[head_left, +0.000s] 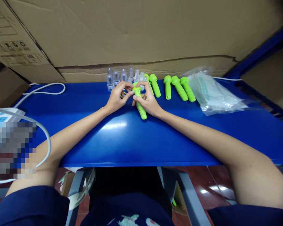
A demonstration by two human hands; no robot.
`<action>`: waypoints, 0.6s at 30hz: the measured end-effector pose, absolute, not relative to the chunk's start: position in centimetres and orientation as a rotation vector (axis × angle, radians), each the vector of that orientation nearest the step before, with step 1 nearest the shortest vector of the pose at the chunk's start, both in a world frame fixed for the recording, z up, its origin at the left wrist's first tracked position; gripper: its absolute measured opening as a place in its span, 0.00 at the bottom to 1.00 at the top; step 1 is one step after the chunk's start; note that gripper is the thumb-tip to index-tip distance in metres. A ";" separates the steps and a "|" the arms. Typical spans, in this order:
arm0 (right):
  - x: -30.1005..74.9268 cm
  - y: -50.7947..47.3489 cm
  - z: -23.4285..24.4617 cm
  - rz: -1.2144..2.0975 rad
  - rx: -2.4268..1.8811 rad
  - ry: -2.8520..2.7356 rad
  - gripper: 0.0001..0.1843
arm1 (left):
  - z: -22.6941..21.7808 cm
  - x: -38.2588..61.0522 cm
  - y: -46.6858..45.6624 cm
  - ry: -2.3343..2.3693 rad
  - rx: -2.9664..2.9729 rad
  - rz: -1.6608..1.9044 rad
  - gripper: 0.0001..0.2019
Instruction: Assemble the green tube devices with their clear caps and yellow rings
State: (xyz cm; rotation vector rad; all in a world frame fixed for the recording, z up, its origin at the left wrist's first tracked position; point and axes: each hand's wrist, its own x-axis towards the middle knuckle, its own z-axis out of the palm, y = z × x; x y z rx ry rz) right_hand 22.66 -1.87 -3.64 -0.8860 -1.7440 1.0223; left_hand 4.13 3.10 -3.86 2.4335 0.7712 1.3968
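Head view, and both hands are busy at the middle of the blue desk [122, 141]. The right hand [148, 101] is closed around a lime-green plastic piece [140, 103], which slants down toward the person with its lower end poking out below the palm. The left hand [118, 95] comes in from the other side, fingertips pinched together at the top end of that same green piece, so both hands meet on it just above the desk surface. Right behind them, against the cardboard wall [141, 34], stands a cluster of small clear bottles [118, 78], upright and packed close. To the right of that lie more green pieces [176, 88], side by side, flat on the desk. Further right sits a heap of clear plastic bags [214, 94]. Over on the left, a white cable [47, 91] loops across the desk corner near a white power strip [4, 114].
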 end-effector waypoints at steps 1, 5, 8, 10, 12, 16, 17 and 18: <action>22.7 -1.9 -3.7 1.025 -0.882 -1.739 0.29 | -3.9 4.2 3.1 0.762 2.420 1.396 0.18; 22.8 -1.9 -3.8 1.040 -0.826 -1.725 0.33 | -4.1 4.3 3.2 0.741 2.408 1.381 0.17; 22.7 -1.7 -3.9 1.042 -0.818 -1.714 0.37 | -4.1 4.2 3.3 0.728 2.424 1.395 0.16; 22.7 -1.5 -4.0 1.043 -0.808 -1.706 0.40 | -4.1 4.1 3.4 0.712 2.434 1.412 0.15; 22.6 -1.1 -4.3 1.052 -0.783 -1.693 0.43 | -4.0 4.1 3.4 0.704 2.435 1.423 0.13; 22.5 -0.3 -5.2 1.094 -0.756 -1.654 0.51 | -3.9 4.1 3.4 0.713 2.415 1.422 0.11; 22.6 -0.2 -5.3 1.111 -0.759 -1.651 0.53 | -3.9 4.1 3.4 0.726 2.411 1.415 0.11; 22.6 0.0 -5.5 1.130 -0.762 -1.649 0.54 | -3.9 4.1 3.4 0.742 2.408 1.407 0.11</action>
